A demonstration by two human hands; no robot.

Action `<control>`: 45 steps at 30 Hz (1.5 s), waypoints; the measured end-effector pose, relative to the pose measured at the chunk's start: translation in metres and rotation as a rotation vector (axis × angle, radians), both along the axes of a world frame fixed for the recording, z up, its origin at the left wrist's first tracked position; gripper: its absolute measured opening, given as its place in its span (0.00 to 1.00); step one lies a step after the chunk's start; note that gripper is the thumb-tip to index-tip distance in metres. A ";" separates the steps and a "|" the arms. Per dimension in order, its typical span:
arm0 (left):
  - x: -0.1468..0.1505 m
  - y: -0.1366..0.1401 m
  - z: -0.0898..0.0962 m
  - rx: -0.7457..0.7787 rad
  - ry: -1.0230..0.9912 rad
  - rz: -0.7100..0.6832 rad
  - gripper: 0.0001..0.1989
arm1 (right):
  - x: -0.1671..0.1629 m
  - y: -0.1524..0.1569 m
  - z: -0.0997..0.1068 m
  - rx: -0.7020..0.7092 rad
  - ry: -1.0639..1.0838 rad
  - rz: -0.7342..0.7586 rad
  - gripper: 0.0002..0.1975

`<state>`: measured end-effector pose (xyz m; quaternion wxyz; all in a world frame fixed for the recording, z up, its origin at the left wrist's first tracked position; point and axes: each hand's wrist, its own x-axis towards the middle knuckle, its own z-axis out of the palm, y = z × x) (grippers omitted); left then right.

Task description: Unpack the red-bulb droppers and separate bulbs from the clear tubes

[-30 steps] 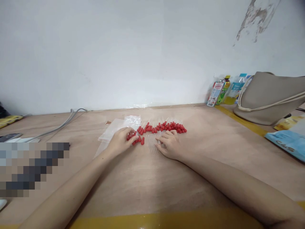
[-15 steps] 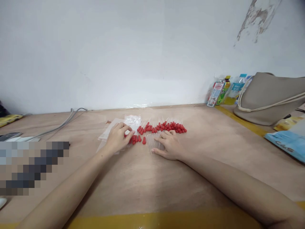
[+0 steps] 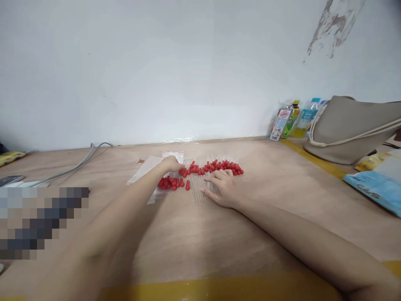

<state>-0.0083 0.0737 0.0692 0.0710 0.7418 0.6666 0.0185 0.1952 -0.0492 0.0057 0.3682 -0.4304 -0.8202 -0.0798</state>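
Observation:
My left hand [image 3: 171, 163] is at the left end of a row of assembled droppers, clear tubes with red rubber bulbs [image 3: 200, 169]. Its fingers point away from me and are mostly hidden, so their grip is unclear. Beneath that forearm lies a small heap of loose red rubber bulbs [image 3: 169, 182], with a single red bulb [image 3: 187, 185] at its right. My right hand [image 3: 223, 189] rests with thumb and fingers apart at the right side of a flat row of clear thin tubes [image 3: 198, 190], covering some of them.
Clear plastic bags [image 3: 142, 170] lie under and behind my left arm. A grey cable [image 3: 78, 164] runs along the left. At the right stand drink bottles [image 3: 305, 119], a carton [image 3: 280, 124], a grey-beige bag [image 3: 354, 129] and a blue packet [image 3: 372, 188].
My left hand has moved from the loose red bulbs forward and right to the row of droppers, uncovering the heap. My right hand stays almost in place over the clear tubes.

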 end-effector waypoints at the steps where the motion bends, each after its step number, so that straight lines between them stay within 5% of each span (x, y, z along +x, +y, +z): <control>1: 0.003 0.002 -0.001 -0.016 -0.004 0.005 0.15 | 0.000 0.000 0.000 0.005 0.011 -0.008 0.18; 10: 0.007 0.002 -0.001 -0.040 -0.072 0.034 0.08 | 0.001 0.002 -0.002 0.021 0.066 -0.032 0.17; 16: -0.001 -0.023 0.003 0.236 -0.097 0.033 0.11 | 0.002 0.002 -0.002 0.046 0.105 -0.040 0.17; 20: -0.006 -0.061 -0.008 0.521 -0.219 -0.234 0.08 | 0.003 0.004 -0.004 0.104 0.145 -0.082 0.23; 27: -0.012 -0.105 -0.049 0.680 -0.327 -0.623 0.07 | 0.005 0.005 -0.003 0.109 0.034 -0.003 0.27; 34: -0.010 -0.106 -0.058 0.707 -0.413 -0.693 0.06 | 0.004 0.004 -0.001 0.055 -0.072 0.115 0.15; 45: 0.001 -0.106 -0.058 0.669 -0.364 -0.760 0.11 | 0.005 0.009 -0.007 0.067 -0.063 0.228 0.10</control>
